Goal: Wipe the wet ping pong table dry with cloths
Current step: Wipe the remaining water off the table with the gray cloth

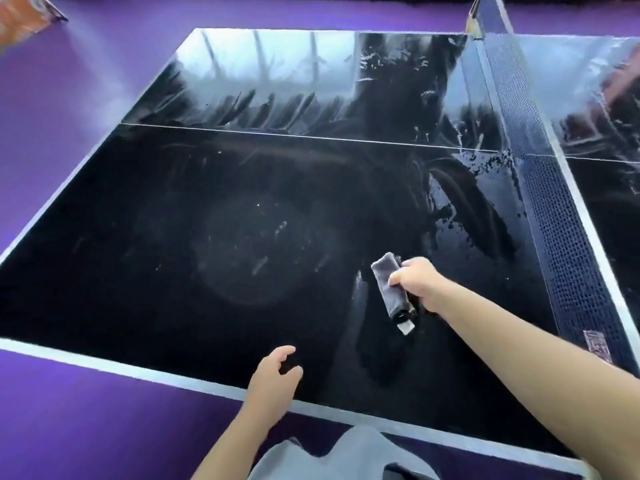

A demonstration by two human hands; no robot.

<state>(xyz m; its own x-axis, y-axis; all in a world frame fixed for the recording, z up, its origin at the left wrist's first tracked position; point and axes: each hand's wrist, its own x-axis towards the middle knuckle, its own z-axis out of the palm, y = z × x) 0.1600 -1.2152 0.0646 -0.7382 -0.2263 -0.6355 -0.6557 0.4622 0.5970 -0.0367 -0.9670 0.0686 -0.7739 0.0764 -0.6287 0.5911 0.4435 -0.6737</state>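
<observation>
Your right hand (417,284) grips a folded grey cloth (391,289), fingers curled round its middle, with one end poking out past your knuckles toward the far side and the other end hanging back toward you. The cloth sits low over the dark bench (173,254); whether it presses the surface you cannot tell. Your left hand (273,379) holds nothing, its fingers loosely curled, hovering over the near edge of the bench just inside the pale border line (138,370).

Ahead of your left hand the bench looks mostly matt, with faint smears and a few small droplets. Beyond your right hand and toward the net (554,230) a patch of streaked water (460,202) shines. Across the white centre line (277,133), the far half is glossy and wet, with feathered streaks along the line.

The net runs along the right of your right arm, well apart from the cloth, and bars the way to the other half of the bench. A small pale label (595,344) sits on the net near your right forearm.

Purple floor (69,427) surrounds the bench. Grey clothing (346,455) shows between your forearms at the bottom edge.
</observation>
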